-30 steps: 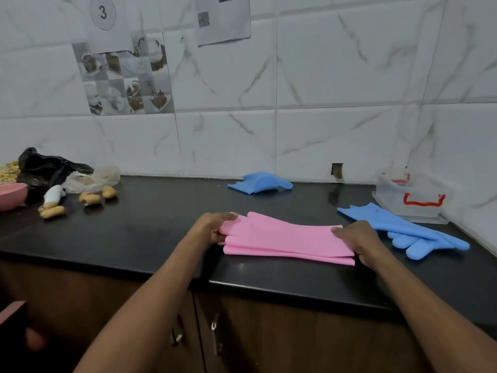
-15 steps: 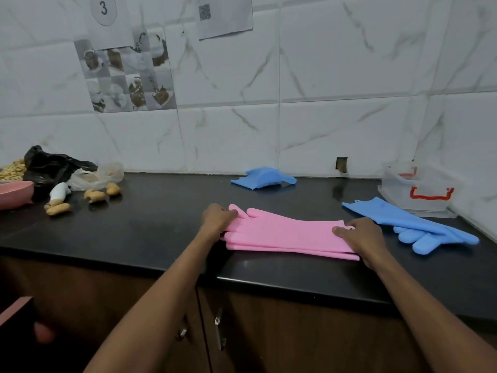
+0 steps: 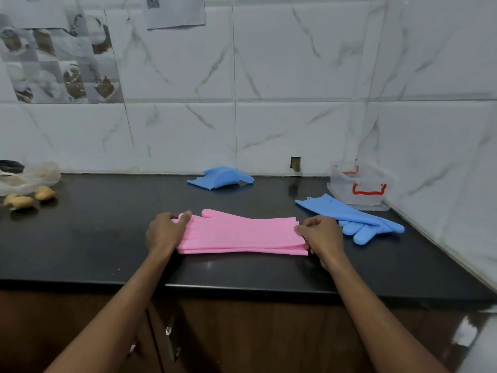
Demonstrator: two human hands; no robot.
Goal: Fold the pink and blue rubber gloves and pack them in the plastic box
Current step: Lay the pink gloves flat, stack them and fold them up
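Pinching the finger end of the pink gloves (image 3: 239, 234) with the left grip (image 3: 165, 232), centre-left of frame. Pinching the cuff end with the right grip (image 3: 321, 235), centre-right. Holding them flat on the tabletop (image 3: 94, 238), stretched between both grips; plastic box (image 3: 360, 184) at right of frame, well apart.

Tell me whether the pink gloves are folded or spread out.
Spread: the pink gloves lie stacked full length, left hand holding one end, right hand pinching the cuffs.
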